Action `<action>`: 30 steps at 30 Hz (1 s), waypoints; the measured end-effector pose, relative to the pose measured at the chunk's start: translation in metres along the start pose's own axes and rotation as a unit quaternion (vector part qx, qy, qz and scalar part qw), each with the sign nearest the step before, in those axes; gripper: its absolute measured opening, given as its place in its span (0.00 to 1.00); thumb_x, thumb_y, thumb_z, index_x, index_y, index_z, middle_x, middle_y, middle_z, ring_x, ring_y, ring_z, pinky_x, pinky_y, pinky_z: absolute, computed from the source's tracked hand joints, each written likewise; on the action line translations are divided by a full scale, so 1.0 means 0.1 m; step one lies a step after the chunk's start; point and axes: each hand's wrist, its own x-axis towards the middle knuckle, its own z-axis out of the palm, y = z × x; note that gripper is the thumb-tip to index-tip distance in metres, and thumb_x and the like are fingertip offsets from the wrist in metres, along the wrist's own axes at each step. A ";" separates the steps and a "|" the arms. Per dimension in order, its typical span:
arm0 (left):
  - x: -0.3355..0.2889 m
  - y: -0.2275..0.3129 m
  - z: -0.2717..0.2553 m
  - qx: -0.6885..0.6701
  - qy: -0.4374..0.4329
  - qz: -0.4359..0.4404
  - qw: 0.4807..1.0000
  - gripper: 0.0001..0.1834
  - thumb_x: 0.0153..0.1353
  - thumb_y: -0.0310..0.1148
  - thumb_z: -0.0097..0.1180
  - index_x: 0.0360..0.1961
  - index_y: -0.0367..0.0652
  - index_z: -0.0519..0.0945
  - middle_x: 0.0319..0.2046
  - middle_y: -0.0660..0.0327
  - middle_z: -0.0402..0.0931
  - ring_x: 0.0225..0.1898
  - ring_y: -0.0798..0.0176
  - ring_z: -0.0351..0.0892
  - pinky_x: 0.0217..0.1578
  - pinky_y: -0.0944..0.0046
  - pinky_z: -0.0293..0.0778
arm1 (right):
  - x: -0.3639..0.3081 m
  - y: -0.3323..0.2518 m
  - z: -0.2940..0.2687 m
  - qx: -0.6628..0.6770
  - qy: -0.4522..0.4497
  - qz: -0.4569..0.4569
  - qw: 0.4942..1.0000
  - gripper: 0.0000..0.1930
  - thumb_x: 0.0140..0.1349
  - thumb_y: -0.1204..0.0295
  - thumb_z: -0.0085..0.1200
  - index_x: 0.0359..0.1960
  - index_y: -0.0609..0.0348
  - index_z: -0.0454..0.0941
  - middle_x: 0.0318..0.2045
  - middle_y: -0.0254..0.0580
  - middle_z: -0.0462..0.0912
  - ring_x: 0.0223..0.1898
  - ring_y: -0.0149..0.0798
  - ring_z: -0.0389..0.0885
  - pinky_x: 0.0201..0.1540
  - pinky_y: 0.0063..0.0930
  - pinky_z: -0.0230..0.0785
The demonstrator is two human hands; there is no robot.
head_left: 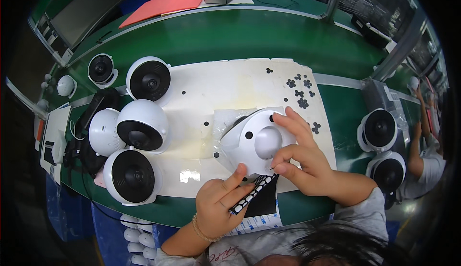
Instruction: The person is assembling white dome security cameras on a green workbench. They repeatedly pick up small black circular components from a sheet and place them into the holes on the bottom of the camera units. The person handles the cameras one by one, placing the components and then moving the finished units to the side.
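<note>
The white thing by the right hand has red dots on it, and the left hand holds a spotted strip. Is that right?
Not quite: the dots on the white thing by the right hand are black, as the head view shows. The left hand does hold a spotted strip.

I've got smooth, softly glossy plastic here on the shell [234, 147], matt dots [248, 135] on it, crinkly, shiny plastic film [218, 121] just beneath, then dull, ragged-edged card [197, 81], a smooth, glossy bench [269, 38], and matt cloth on my sleeve [362, 216]!
</note>
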 end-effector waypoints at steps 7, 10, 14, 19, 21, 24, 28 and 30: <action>-0.01 0.00 0.02 0.002 0.011 -0.006 1.000 0.12 0.35 0.25 0.61 0.27 0.43 0.81 0.50 0.54 0.70 0.19 0.64 0.68 0.22 0.69 0.65 | 0.00 0.00 0.06 0.002 -0.010 0.008 1.000 0.03 0.55 0.70 0.52 0.28 0.51 0.76 0.62 0.51 0.52 0.64 0.58 0.38 0.61 0.46 0.34; -0.01 0.00 0.03 -0.004 0.020 -0.008 1.000 0.12 0.35 0.25 0.62 0.27 0.43 0.81 0.50 0.54 0.71 0.18 0.64 0.68 0.22 0.69 0.65 | 0.00 0.01 0.06 -0.018 -0.015 0.003 1.000 0.06 0.55 0.67 0.53 0.27 0.54 0.76 0.61 0.57 0.52 0.64 0.60 0.39 0.61 0.48 0.33; 0.01 0.03 0.02 0.003 0.020 -0.010 1.000 0.11 0.36 0.25 0.63 0.26 0.42 0.81 0.50 0.54 0.71 0.18 0.65 0.68 0.22 0.69 0.66 | -0.04 0.06 0.08 -0.083 0.014 -0.050 0.995 0.05 0.54 0.66 0.53 0.31 0.49 0.78 0.60 0.52 0.55 0.64 0.57 0.43 0.60 0.47 0.35; 0.00 0.03 0.04 0.001 0.030 -0.016 0.999 0.10 0.36 0.25 0.63 0.25 0.42 0.81 0.50 0.54 0.71 0.18 0.65 0.68 0.22 0.70 0.66 | -0.18 0.20 0.10 -0.324 0.120 -0.207 0.915 0.12 0.50 0.59 0.57 0.38 0.40 0.79 0.57 0.42 0.64 0.61 0.50 0.51 0.59 0.43 0.36; 0.00 0.03 0.05 -0.007 0.027 -0.024 0.999 0.10 0.36 0.25 0.63 0.25 0.42 0.81 0.50 0.53 0.71 0.18 0.65 0.68 0.22 0.70 0.66 | -0.23 0.18 0.11 -0.295 0.131 -0.157 0.933 0.15 0.48 0.57 0.57 0.39 0.40 0.79 0.55 0.40 0.66 0.60 0.49 0.52 0.58 0.43 0.37; 0.01 0.02 0.06 -0.007 0.038 -0.015 0.999 0.09 0.36 0.25 0.63 0.25 0.42 0.81 0.50 0.53 0.71 0.17 0.64 0.68 0.22 0.69 0.66 | -0.20 0.10 0.12 -0.220 0.124 -0.156 0.955 0.15 0.47 0.57 0.58 0.38 0.40 0.80 0.53 0.38 0.68 0.60 0.49 0.53 0.58 0.44 0.37; 0.00 0.03 0.06 0.002 0.032 -0.023 0.999 0.10 0.36 0.24 0.62 0.25 0.42 0.81 0.50 0.52 0.71 0.17 0.64 0.68 0.22 0.69 0.66 | -0.14 0.13 0.22 -0.187 0.143 -0.248 0.940 0.09 0.44 0.64 0.60 0.29 0.46 0.79 0.52 0.37 0.70 0.58 0.46 0.57 0.56 0.40 0.42; -0.01 0.04 0.05 0.003 0.026 -0.035 0.999 0.10 0.36 0.24 0.63 0.25 0.41 0.81 0.50 0.52 0.71 0.18 0.64 0.68 0.22 0.69 0.66 | -0.15 0.13 0.26 -0.204 0.174 -0.300 0.916 0.07 0.44 0.68 0.60 0.26 0.49 0.77 0.51 0.36 0.71 0.56 0.43 0.60 0.55 0.37 0.46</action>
